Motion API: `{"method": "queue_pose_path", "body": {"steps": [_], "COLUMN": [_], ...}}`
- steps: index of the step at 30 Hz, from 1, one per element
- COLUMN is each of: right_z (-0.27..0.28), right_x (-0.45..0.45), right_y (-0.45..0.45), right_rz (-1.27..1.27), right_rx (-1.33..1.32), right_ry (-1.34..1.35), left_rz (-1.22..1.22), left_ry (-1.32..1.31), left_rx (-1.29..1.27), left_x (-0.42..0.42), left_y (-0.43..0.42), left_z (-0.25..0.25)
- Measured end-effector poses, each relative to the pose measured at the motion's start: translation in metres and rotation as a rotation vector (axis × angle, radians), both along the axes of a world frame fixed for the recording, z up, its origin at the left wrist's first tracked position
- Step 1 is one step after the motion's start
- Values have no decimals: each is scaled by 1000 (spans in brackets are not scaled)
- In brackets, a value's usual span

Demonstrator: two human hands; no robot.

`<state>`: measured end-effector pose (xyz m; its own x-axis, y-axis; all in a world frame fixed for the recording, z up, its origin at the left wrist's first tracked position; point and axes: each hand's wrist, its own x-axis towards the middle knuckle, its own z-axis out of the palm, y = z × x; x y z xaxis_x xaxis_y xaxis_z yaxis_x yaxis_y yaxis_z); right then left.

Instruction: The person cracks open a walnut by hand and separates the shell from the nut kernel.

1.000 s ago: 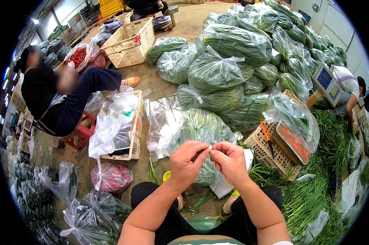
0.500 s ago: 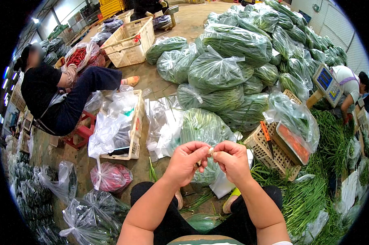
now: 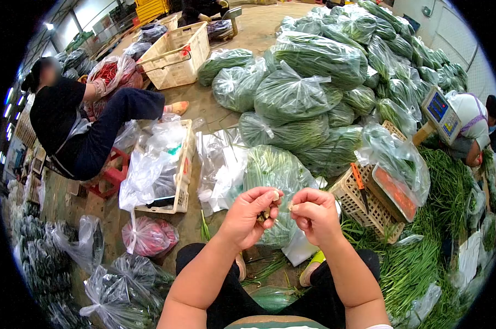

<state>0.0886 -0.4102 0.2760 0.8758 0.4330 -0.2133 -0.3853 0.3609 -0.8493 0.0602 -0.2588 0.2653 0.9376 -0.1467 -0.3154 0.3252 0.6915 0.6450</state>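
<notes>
My left hand (image 3: 252, 216) is closed, with a small whitish piece (image 3: 276, 195) pinched between thumb and forefinger. Several small brownish-green bits (image 3: 263, 217) show within its curled fingers; their kind is unclear. A short gap separates it from my right hand (image 3: 316, 215), whose thumb and forefinger pinch a tiny pale bit (image 3: 291, 206). Both hands hover over a clear plastic bag of long green vegetables (image 3: 272, 167) on the floor in front of my knees.
Bagged greens (image 3: 314, 60) form a tall pile ahead. To the right, an orange-handled knife (image 3: 360, 183) rests at a crate (image 3: 349, 197), near a scale (image 3: 443, 114) and loose green stalks (image 3: 407, 274). A seated person (image 3: 67, 118) is left, behind a crate of plastic bags (image 3: 185, 175).
My hands have come apart, the right one shifting slightly right with its fingertips pinched. The person at left has moved an arm toward the bag of red peppers.
</notes>
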Motion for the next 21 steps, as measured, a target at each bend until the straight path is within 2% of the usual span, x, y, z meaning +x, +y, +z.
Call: {"method": "queue_pose_path", "body": {"steps": [4,5,7,8,9,10,11,12,13,15,17,18,19,20,21], "right_z": [8,10,5,0,-6,-11,-15,-14,-18,-34,-41,-43,-35,-22,-15], "right_x": [1,1,1,0,-3,-7,-12,-13,-16,-20,-25,-27,-25,-23,-22], "right_y": [-1,-1,1,3,5,8,12,13,16,18,20,21,22,26,26], "right_rz": [-30,-15,58,91,182,270,346,547,674,900,873,831,846,849,818], "right_rx": [-3,-124,-311,-296,-428,-555,-653,-743,-738,-674,-660,-655,-626,-628,-665], "right_ry": [58,21,-58,-52,-200,-353,-479,-543,-719,-1023,-1110,-1194,-1011,-1015,-839], "left_rz": [49,74,-72,-104,-108,-243,-233,-375,-408,-344,-328,-338,-284,-243,-215], "left_ry": [-34,-31,-205,-247,-283,-387,-783,-920,-896,-1190,-1234,-1276,-1167,-1049,-928], "left_rx": [-7,4,-125,-178,-168,-201,-144,-301,-232,-356,-297,-361,-245,-133,-33], "left_x": [-3,-8,-21,-33,-46,-56,-55,-56,-65,-64,-69,-70,-68,-66,-64], "left_y": [2,4,8,7,4,9,4,4,6,-3,-4,-11,-3,6,14], "left_z": [10,17,36,46,63,70,64,60,70,69,71,66,68,70,72]}}
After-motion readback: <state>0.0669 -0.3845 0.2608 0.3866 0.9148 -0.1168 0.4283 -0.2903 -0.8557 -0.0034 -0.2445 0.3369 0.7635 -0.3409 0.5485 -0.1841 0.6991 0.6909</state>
